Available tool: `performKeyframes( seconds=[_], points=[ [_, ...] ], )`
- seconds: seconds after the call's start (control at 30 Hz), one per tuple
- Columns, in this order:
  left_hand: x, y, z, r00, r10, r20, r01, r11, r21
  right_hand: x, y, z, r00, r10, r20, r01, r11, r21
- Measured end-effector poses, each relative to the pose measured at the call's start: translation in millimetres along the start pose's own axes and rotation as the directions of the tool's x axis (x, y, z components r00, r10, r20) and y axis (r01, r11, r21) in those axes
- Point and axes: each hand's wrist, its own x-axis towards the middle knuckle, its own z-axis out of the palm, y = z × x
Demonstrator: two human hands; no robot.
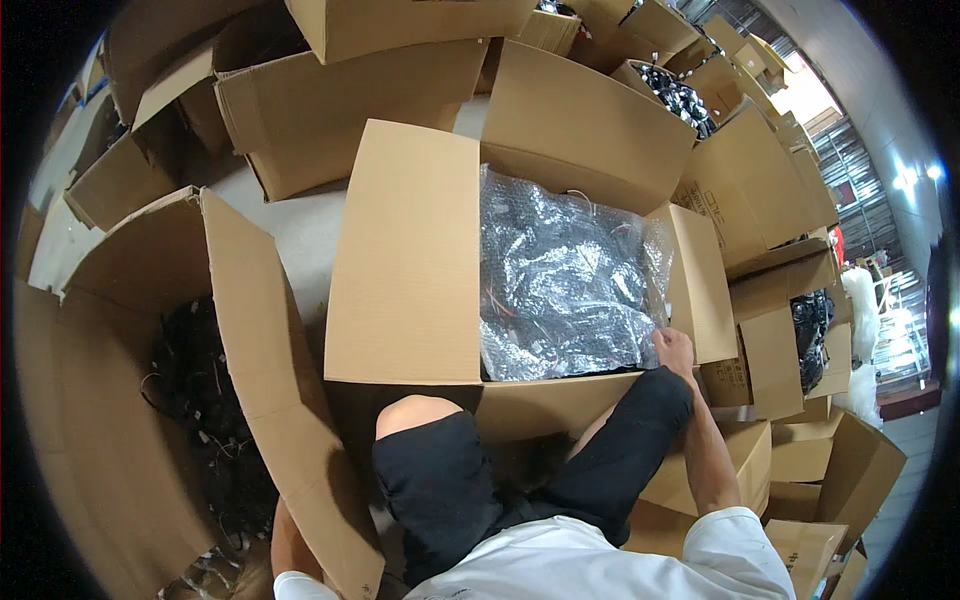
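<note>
In the middle stands an open cardboard box [405, 270] with its flaps folded out. A clear sheet of bubble wrap [570, 280] lies over its contents; dark items with thin reddish wires show through faintly. My right hand [675, 350] is closed at the sheet's near right corner, gripping its edge beside the box's right flap [705, 285]. My left forearm [290, 540] reaches down into a large open box [110, 400] on the left, behind its raised flap, so the left hand is hidden. Inside that box lies a tangle of black cables [205, 400].
My knees [430, 450] press close to the middle box's near side. More open boxes [350, 110] stand behind it. On the right, stacked cartons hold black plastic bags [810, 335] and a heap of black and white parts [675, 95]. Grey floor [305, 235] shows between the boxes.
</note>
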Motion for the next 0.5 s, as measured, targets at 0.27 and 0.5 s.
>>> performKeyframes(
  seconds=[0.27,0.5],
  points=[
    [-122.5,-109.6,-101.6,0.956,0.106,-0.275,-0.216,0.887,-0.408,9.3,6.2,23.6,0.987,-0.100,0.127,0.091,0.993,0.079],
    [-229.6,142.5,-212.9,0.985,0.100,-0.142,-0.173,0.559,-0.811,3.6,-140.2,-48.0,0.843,-0.476,0.251,0.281,0.787,0.549]
  ],
)
